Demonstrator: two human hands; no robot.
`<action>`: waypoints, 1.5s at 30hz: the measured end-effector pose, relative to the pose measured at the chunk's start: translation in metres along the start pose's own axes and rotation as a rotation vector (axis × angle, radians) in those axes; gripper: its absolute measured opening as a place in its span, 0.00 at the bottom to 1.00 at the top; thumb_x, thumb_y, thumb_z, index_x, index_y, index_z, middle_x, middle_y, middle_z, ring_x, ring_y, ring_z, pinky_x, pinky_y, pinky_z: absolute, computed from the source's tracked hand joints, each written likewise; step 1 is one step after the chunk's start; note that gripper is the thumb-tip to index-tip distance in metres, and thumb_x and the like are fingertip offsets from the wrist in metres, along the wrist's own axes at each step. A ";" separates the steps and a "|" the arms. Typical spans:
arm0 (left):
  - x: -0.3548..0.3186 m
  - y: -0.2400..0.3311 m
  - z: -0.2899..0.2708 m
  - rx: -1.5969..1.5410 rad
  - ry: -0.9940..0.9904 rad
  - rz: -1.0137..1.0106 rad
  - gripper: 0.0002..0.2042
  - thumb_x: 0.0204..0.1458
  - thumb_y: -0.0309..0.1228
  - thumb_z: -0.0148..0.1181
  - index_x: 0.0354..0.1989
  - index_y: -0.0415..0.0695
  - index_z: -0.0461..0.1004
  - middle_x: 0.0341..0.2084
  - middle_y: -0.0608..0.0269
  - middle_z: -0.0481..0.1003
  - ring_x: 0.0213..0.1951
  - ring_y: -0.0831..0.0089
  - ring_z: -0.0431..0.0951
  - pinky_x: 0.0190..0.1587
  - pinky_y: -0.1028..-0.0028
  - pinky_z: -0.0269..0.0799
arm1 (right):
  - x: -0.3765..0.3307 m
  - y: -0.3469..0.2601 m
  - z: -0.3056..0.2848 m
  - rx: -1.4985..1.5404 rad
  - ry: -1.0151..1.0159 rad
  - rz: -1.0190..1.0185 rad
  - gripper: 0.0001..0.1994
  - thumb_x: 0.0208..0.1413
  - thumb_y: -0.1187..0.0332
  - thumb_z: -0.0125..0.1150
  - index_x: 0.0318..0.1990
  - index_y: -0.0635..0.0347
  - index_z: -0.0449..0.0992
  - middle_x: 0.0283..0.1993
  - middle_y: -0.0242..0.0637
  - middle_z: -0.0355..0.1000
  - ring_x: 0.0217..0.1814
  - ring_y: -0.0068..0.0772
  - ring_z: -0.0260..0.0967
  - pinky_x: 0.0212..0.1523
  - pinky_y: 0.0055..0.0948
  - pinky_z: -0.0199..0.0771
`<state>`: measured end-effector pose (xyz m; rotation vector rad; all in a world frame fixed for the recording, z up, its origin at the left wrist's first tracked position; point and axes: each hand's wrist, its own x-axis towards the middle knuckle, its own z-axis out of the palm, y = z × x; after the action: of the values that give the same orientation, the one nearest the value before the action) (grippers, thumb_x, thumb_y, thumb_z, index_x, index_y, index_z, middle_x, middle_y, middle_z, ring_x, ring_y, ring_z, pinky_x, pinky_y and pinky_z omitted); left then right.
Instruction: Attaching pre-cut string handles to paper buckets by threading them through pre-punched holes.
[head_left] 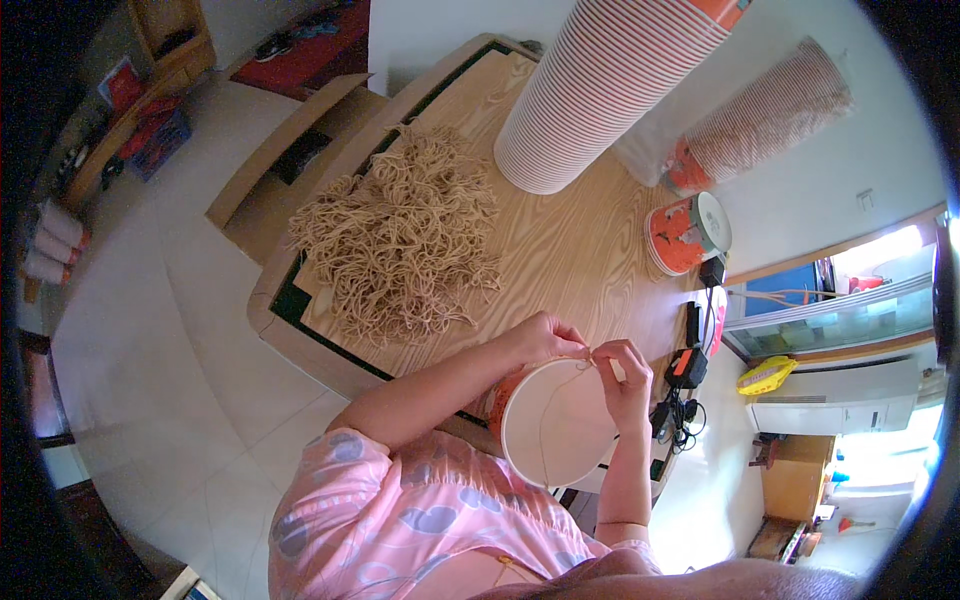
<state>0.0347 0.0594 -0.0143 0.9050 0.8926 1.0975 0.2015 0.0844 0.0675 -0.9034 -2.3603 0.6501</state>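
A round paper bucket (535,425), white inside with an orange printed outside, rests against my body with its mouth facing up. A thin beige string (546,440) runs across that mouth from the near rim to the far rim. At the far rim my left hand (552,338) pinches the string with thumb and fingertips. Close beside it, my right hand (624,375) is closed on the string too, fingertips nearly meeting the left ones. Whether the string is knotted there is too small to tell. On the table lies a tangled heap of beige strings (400,235).
The wooden table (560,270) bears a tall stack of white paper buckets (610,90) at the back. Beyond stand a bagged stack (770,115) and an orange-and-white bucket (688,235). Black adapters and cables (685,370) lie along the right edge. An open cardboard box (290,150) is at left.
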 end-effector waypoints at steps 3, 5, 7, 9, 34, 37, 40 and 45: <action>0.002 -0.004 0.001 -0.040 0.021 0.010 0.08 0.45 0.32 0.64 0.29 0.40 0.79 0.24 0.66 0.78 0.27 0.82 0.74 0.33 0.79 0.70 | -0.001 0.000 -0.001 -0.016 0.039 0.006 0.06 0.45 0.84 0.57 0.31 0.66 0.72 0.30 0.39 0.71 0.32 0.31 0.70 0.36 0.25 0.70; -0.001 0.000 0.003 0.038 0.028 0.016 0.08 0.46 0.33 0.64 0.30 0.41 0.79 0.25 0.67 0.78 0.28 0.82 0.74 0.34 0.78 0.70 | 0.000 -0.004 -0.002 -0.026 0.078 0.025 0.06 0.44 0.84 0.58 0.32 0.66 0.72 0.30 0.38 0.70 0.32 0.31 0.70 0.36 0.25 0.70; -0.001 -0.001 0.002 0.115 0.035 0.020 0.08 0.47 0.33 0.64 0.31 0.41 0.78 0.27 0.67 0.78 0.30 0.81 0.74 0.35 0.77 0.70 | 0.003 -0.019 -0.006 -0.039 0.039 0.041 0.04 0.47 0.79 0.60 0.31 0.65 0.72 0.29 0.40 0.70 0.32 0.37 0.70 0.36 0.30 0.71; 0.001 -0.005 0.001 0.082 0.025 0.034 0.08 0.47 0.33 0.64 0.31 0.40 0.78 0.26 0.68 0.77 0.29 0.81 0.74 0.35 0.77 0.70 | 0.002 -0.029 -0.006 -0.050 0.024 0.029 0.04 0.47 0.78 0.60 0.30 0.65 0.72 0.28 0.40 0.70 0.31 0.36 0.70 0.35 0.30 0.71; -0.005 0.002 0.006 0.087 0.100 0.072 0.06 0.47 0.29 0.63 0.30 0.41 0.78 0.24 0.66 0.78 0.28 0.81 0.75 0.33 0.78 0.71 | -0.001 -0.011 -0.001 0.091 0.000 0.314 0.04 0.45 0.77 0.62 0.29 0.63 0.74 0.26 0.31 0.71 0.30 0.20 0.64 0.37 0.21 0.65; -0.006 0.004 0.007 0.079 0.102 0.052 0.06 0.47 0.29 0.63 0.30 0.41 0.78 0.25 0.66 0.77 0.29 0.81 0.75 0.33 0.77 0.71 | -0.001 -0.011 -0.001 0.079 -0.003 0.328 0.03 0.46 0.76 0.62 0.29 0.62 0.74 0.26 0.29 0.72 0.30 0.20 0.64 0.38 0.21 0.64; -0.005 0.001 0.007 0.023 0.105 0.072 0.06 0.47 0.29 0.62 0.30 0.41 0.77 0.25 0.66 0.77 0.29 0.81 0.75 0.34 0.77 0.71 | -0.002 -0.012 -0.001 0.067 0.017 0.346 0.03 0.47 0.75 0.62 0.29 0.62 0.74 0.25 0.29 0.72 0.30 0.18 0.64 0.38 0.21 0.64; -0.005 0.002 0.007 0.015 0.127 0.120 0.05 0.47 0.29 0.62 0.29 0.41 0.77 0.23 0.67 0.76 0.27 0.82 0.74 0.32 0.77 0.71 | -0.001 -0.005 0.000 0.072 0.020 0.370 0.02 0.49 0.74 0.61 0.29 0.62 0.74 0.25 0.28 0.71 0.31 0.17 0.63 0.38 0.21 0.64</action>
<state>0.0397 0.0536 -0.0090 0.9191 0.9611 1.2645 0.2000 0.0805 0.0701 -1.3210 -2.1532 0.8570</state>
